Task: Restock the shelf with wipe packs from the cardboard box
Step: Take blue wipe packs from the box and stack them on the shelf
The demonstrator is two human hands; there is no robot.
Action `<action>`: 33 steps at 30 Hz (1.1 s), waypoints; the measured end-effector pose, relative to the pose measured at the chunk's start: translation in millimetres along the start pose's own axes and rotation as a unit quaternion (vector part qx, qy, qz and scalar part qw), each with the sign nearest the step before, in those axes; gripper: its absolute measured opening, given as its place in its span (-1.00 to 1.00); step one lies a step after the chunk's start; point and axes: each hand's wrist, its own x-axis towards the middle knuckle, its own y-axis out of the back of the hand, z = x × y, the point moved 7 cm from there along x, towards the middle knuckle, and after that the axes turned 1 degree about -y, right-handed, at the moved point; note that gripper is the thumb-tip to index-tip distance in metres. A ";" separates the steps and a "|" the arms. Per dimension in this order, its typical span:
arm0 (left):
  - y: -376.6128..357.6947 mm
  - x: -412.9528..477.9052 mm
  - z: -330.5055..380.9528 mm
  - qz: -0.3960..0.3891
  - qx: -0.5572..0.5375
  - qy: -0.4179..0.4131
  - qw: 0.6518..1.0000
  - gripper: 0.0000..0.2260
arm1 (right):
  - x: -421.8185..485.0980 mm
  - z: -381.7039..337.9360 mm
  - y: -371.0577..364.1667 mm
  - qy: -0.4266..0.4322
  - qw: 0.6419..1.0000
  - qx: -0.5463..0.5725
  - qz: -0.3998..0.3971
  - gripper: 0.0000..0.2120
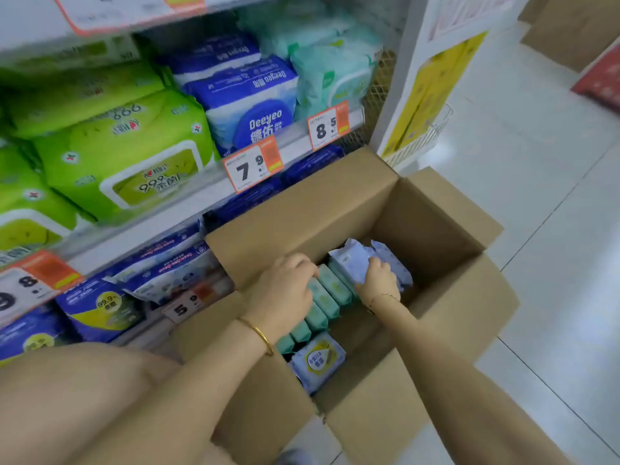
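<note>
An open cardboard box (pixel 436 229) stands on the floor against the shelf (pixel 188 203). Inside it a row of mint-green wipe packs (pixel 330 290) stands on edge, with pale blue packs (pixel 352 260) at the far end and one pale blue pack (pixel 317 360) at the near end. My left hand (pixel 285 290) reaches into the box and grips the green packs from the left side. My right hand (pixel 380 280) curls round the far end of the row, against the pale blue packs.
The shelf holds lime-green packs (pixel 124 162), blue Deeyeo packs (pixel 248 99) and mint packs (pixel 332 72), with price tags (pixel 251 167) on the rail. The lower shelf holds blue packs (pixel 161 273). A white tiled floor (pixel 536 196) lies to the right, with another carton (pixel 577 31) far back.
</note>
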 end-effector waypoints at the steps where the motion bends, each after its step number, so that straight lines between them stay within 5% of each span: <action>1: -1.1 4.5 -0.1 -0.005 0.002 -0.001 1.000 -0.69 | 8.2 -2.8 -9.1 0.002 0.999 -0.032 -0.010 -0.36; 4: -2.7 14.5 -0.7 -0.015 -0.001 0.005 1.000 -0.71 | 34.2 -0.9 -29.9 -0.014 0.994 -0.100 -0.035 -0.08; 7: -8.0 19.0 -4.7 -0.033 -0.011 0.013 0.999 -0.72 | 48.4 11.4 -44.4 -0.044 0.987 -0.139 -0.071 -0.01; 12: -12.5 19.2 -12.0 -0.043 -0.031 0.026 0.998 -0.71 | 51.4 7.6 -43.4 -0.030 0.987 -0.156 -0.001 -0.27; 17: -8.8 13.6 -13.2 -0.040 -0.048 0.036 0.997 -0.69 | 29.5 4.0 -24.4 -0.044 0.993 0.024 -0.104 -0.47; 19: -4.1 13.8 -12.5 -0.033 -0.069 0.038 0.996 -0.65 | 7.5 0.4 -13.6 -0.050 0.951 0.225 -0.205 -0.65; 22: 11.8 12.2 -11.6 -0.010 -0.116 0.047 0.992 -0.51 | -35.3 -4.6 14.3 -0.063 0.859 0.393 -0.322 -0.50; 24: 27.4 7.3 -8.1 -0.004 -0.167 0.045 0.985 -0.40 | -57.5 -14.5 39.8 -0.010 0.831 0.428 -0.355 -0.38; 29: 78.1 -14.7 -1.1 -0.004 -0.273 0.039 0.961 -0.23 | -109.8 -62.8 94.6 0.095 0.774 0.457 -0.427 -0.55; 33: 131.6 -37.1 6.5 0.033 -0.324 0.031 0.945 -0.41 | -142.7 -106.5 127.9 0.207 0.749 0.432 -0.457 -0.30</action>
